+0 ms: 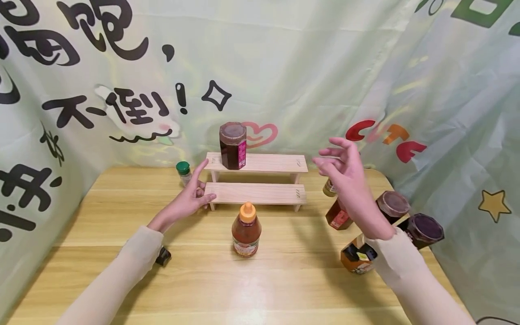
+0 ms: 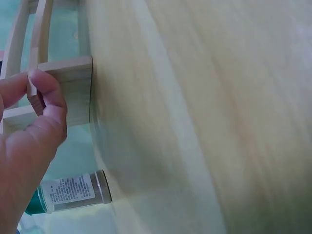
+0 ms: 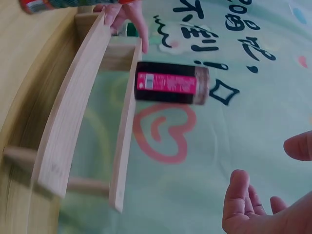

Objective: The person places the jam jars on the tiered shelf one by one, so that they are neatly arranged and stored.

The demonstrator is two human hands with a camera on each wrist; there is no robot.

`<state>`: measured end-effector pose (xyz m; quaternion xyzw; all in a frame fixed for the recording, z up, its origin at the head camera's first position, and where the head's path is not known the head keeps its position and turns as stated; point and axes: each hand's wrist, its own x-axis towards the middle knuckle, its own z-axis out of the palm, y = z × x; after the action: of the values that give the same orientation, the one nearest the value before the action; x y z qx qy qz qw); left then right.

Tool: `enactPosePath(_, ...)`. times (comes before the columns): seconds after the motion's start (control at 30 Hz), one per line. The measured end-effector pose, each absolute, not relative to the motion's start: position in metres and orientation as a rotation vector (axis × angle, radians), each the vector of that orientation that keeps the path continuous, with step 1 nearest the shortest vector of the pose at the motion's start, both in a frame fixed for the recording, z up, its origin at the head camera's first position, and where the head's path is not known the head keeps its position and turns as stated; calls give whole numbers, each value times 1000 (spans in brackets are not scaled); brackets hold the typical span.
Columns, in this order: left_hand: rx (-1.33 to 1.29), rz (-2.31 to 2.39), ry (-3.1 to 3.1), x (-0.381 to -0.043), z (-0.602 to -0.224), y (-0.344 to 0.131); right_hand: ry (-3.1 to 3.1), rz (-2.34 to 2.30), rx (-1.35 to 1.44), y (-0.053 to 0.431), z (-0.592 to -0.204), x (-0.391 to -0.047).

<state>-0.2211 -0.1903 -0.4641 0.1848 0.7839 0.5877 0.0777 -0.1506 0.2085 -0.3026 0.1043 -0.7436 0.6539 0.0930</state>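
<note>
A two-step wooden shelf (image 1: 260, 193) stands at the back of the table. My left hand (image 1: 190, 198) grips its left side; in the left wrist view, thumb and finger pinch the end of the lower board (image 2: 40, 46). Toward the left end of the upper step stands a dark jar (image 1: 233, 146) with a pink label (image 3: 168, 83). My right hand (image 1: 350, 174) is raised to the right of the shelf, fingers spread and holding nothing. A squeeze bottle (image 1: 246, 232) with red-brown sauce and an orange cap stands upright in front of the lower step.
A green-capped shaker (image 1: 184, 170) stands left of the shelf. On the right, partly behind my right arm, are a small jar (image 1: 329, 188), a red-labelled dark jar (image 1: 339, 215), an orange-labelled container (image 1: 354, 261) and two dark-lidded jars (image 1: 426, 229). Printed fabric (image 1: 308, 67) hangs around the table.
</note>
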Motion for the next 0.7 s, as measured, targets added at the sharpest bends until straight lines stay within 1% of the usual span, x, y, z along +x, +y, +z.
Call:
enactPosePath(0.23,604,1770,2314,-222,-465,-191,-2190,1898,270,244,-310,-120)
enactPosePath(0.47,616,1772,2268,-223,-462,-192,-2154,1896,248,280,-329,-95)
enactPosePath(0.7,608,1766,2285,-222,-463,-195,-2245,1757,266,314,-350,-69)
